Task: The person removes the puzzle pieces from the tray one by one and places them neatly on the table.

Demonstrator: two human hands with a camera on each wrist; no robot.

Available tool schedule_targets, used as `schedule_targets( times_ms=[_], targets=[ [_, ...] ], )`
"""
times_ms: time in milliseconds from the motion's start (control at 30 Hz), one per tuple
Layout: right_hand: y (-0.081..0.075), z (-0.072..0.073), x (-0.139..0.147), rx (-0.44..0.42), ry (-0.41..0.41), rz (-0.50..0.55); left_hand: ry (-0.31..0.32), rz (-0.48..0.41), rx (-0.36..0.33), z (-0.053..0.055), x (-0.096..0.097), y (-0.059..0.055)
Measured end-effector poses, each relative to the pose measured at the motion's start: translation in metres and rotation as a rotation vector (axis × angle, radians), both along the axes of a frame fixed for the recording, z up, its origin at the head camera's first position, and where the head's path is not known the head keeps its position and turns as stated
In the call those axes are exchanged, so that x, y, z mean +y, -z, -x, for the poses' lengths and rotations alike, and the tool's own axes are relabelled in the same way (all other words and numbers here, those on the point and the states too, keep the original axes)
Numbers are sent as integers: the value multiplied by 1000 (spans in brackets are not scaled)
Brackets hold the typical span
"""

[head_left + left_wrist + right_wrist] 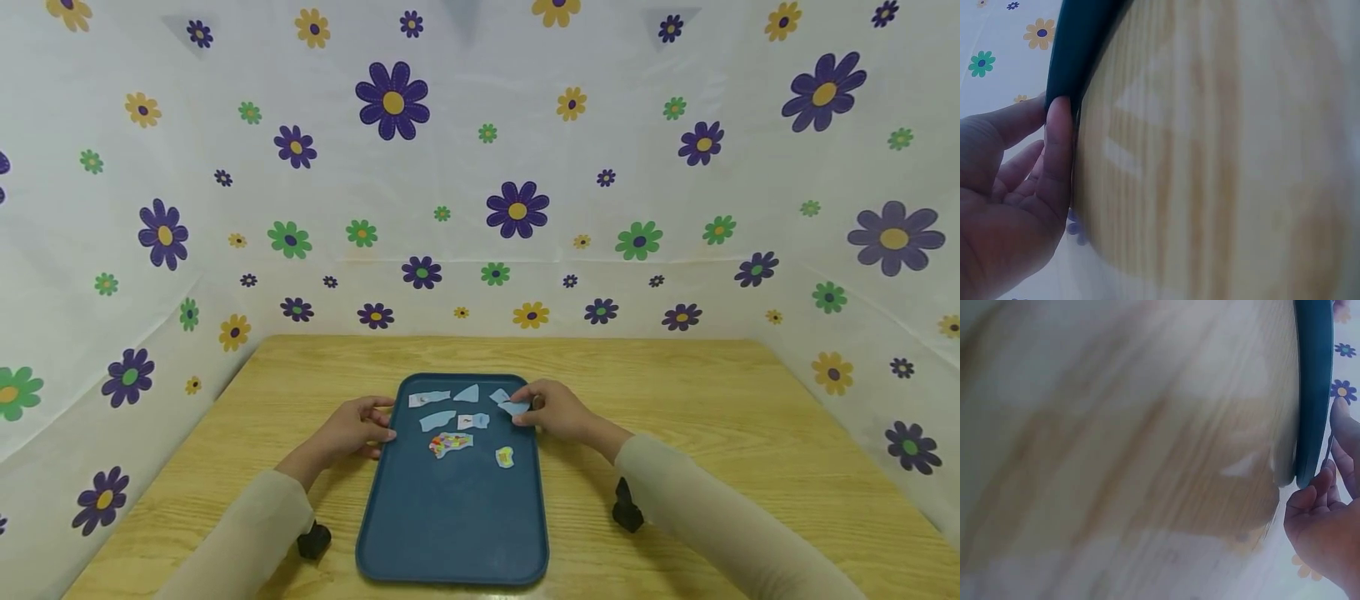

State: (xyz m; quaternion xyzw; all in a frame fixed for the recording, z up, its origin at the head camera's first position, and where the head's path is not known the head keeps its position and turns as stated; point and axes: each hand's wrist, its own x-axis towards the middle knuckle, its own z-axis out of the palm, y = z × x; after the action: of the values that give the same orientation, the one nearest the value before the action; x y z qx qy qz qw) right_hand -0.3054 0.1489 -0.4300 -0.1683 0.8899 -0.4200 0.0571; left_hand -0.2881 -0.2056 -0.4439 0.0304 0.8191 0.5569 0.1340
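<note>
A dark blue tray [450,525] lies on the table with irregular printed picture pieces near its far end. My left hand [352,432] holds the tray's left rim, thumb over the edge; in the left wrist view its fingers [1059,125] lie along the outer wall. At the far right corner, my right hand [557,410] pinches a light-blue piece [516,407] between thumb and fingers. That piece overlaps another light-blue piece [499,395]. Seen from the right wrist, the held piece [1329,447] is a thin edge beside the tray wall [1314,387].
Toward the tray's left are a pale strip [429,398], a triangular piece [468,393] and a curved blue piece [437,420]. Closer in lie a multicoloured piece [450,444] and a small yellow one [505,457]. A flower-patterned cloth [465,167] surrounds the wooden table [660,392].
</note>
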Motion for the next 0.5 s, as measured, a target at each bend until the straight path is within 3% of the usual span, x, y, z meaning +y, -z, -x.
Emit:
schedule_targets(
  times_ms=[500],
  targets=[
    [-1,4,27,7,55,27,8,2,2,0,0,0]
  ],
)
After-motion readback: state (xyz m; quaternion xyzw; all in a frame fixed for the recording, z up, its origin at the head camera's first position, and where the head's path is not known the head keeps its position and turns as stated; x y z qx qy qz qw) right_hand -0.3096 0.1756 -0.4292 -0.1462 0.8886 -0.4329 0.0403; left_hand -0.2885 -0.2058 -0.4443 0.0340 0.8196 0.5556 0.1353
